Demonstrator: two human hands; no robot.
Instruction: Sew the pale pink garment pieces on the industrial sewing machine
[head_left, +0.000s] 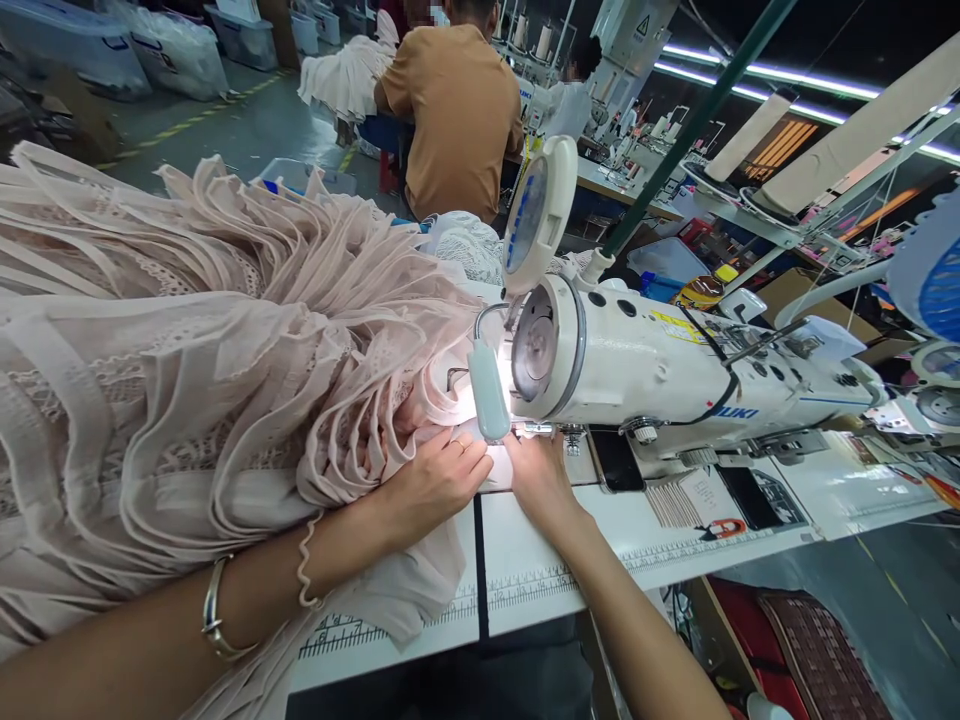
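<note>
Pale pink fabric [491,470] lies under the head of a white sewing machine [615,340], in the glow of a small lamp [489,392]. My left hand [450,472] is closed on the fabric just left of the needle area, fingers bent and pressed together; a ring and bracelets show. Close by, my right hand [541,485] grips the cloth's right side beside the presser foot, its fingertips partly hidden by the machine head. A large heap of ruffled, lace-trimmed pink garments [225,350] spreads left of the machine and over my left forearm.
On the machine table [525,580], a printed ruler runs along the front edge. A phone [615,460] and orange-handled thread snips [724,528] lie to the right. Thread cones [750,135] stand above. A co-worker [454,115] sits ahead, facing away.
</note>
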